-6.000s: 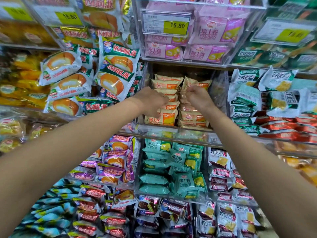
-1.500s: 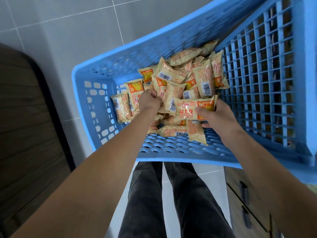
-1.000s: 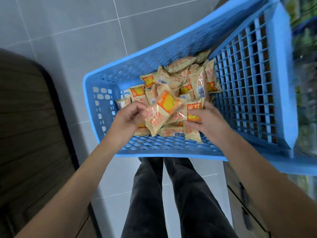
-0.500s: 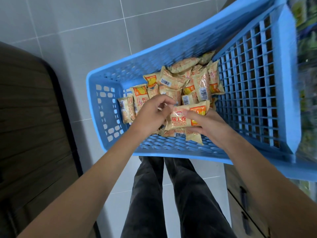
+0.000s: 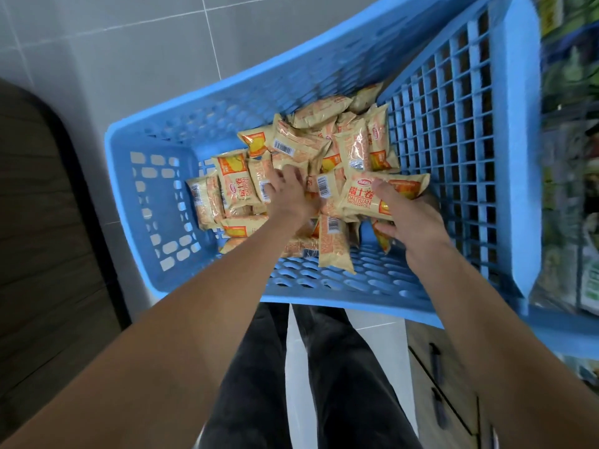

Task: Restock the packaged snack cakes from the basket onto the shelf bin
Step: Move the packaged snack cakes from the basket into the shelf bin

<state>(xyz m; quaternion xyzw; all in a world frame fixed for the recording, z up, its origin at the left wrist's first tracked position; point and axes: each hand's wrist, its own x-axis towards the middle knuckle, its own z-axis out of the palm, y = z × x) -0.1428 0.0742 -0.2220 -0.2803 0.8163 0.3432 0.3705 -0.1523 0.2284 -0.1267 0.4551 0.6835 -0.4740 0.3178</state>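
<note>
A blue plastic basket sits tilted in front of me with several yellow-orange snack cake packs piled in its middle. My right hand grips a stack of packs; the top snack cake pack lies face up under my thumb. My left hand reaches into the pile with its fingers spread over the packs, and I cannot see it holding one. The shelf bin is out of view.
Grey floor tiles lie beyond the basket. A dark wooden panel stands at the left. Shelves of packaged goods blur along the right edge. My dark trousers show below, with a drawer front at the lower right.
Six seconds ago both hands were at the shelf bin; they have since come down to the basket. My left hand has let go of the stack and reached forward into the pile.
</note>
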